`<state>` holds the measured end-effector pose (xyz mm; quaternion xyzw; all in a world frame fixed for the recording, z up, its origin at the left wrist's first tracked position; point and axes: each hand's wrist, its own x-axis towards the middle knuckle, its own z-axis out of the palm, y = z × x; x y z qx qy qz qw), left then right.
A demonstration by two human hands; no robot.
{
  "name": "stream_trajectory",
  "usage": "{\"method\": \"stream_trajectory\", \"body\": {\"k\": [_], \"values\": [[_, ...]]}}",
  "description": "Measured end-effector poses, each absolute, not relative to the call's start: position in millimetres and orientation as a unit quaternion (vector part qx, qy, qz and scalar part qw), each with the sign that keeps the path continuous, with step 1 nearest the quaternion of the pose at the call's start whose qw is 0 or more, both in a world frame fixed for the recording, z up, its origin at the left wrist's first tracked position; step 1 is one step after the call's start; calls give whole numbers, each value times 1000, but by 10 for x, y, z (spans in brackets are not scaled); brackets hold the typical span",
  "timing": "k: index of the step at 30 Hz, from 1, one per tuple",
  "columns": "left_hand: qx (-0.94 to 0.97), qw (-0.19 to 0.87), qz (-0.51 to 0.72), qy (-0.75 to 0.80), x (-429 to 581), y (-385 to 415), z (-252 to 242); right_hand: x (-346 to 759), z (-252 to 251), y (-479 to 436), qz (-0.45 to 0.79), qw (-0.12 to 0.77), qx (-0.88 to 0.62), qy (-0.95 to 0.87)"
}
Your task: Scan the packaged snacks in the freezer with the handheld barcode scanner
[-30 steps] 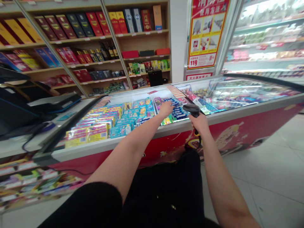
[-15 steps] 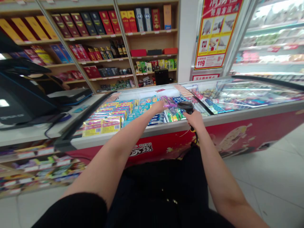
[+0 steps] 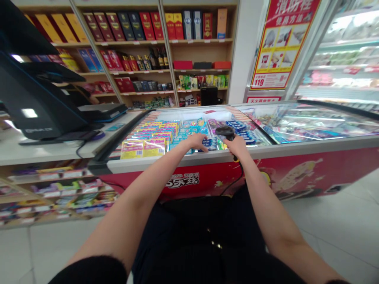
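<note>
My left hand [image 3: 196, 141] reaches over the chest freezer's front edge with fingers apart and bent downward. Beneath and beside its fingertips lie dark blue-and-white ice cream packs [image 3: 211, 142]; whether they touch is unclear. My right hand [image 3: 237, 146] is wrapped round the handle of a black barcode scanner [image 3: 225, 131], whose head is above the packs. Purple packs [image 3: 212, 123] lie further back. Left of my left hand are light blue packs [image 3: 177, 141] and rows of yellow-and-pink packs [image 3: 154, 146].
The chest freezer [image 3: 183, 159] spans the view, with a glass lid [image 3: 322, 120] on its right part. A checkout terminal [image 3: 56, 106] stands on the counter [image 3: 17, 152] at left. A person's arm [image 3: 92, 98] shows behind it. A cable [image 3: 233, 182] hangs below the scanner.
My left hand has drawn back toward the front edge, away from a purple pack by its fingers, and its fingers are now spread. The scanner has shifted slightly left in view.
</note>
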<state>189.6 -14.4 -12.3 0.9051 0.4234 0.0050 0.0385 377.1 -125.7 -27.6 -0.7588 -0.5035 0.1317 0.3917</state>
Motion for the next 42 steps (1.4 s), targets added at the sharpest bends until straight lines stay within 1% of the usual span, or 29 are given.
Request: {"method": "stream_trajectory", "body": {"k": [5,9,13,15,20,24,31,42], "values": [[868,-3,49,495,2027,-126,-197,3784,-265,-1230,124,390,-761,-503],[831,-2,89,549,2131,-152,-240,3820,-258,-1232,116,385,-764,-505],[815,-14,113,568,2160,-185,-238,3832,-253,-1259,109,380,-764,-509],[823,-16,99,560,2152,-196,-205,3835,-254,-1272,109,377,-766,-509],[845,27,41,533,2141,-178,-60,3845,-271,-1296,113,373,-767,-509],[834,83,74,541,2135,-143,55,3866,-292,-1298,115,376,-763,-512],[825,99,120,543,2125,-89,169,3854,-236,-1331,113,361,-770,-514],[813,116,123,557,2182,-68,187,3883,-264,-1320,120,361,-763,-522]]}}
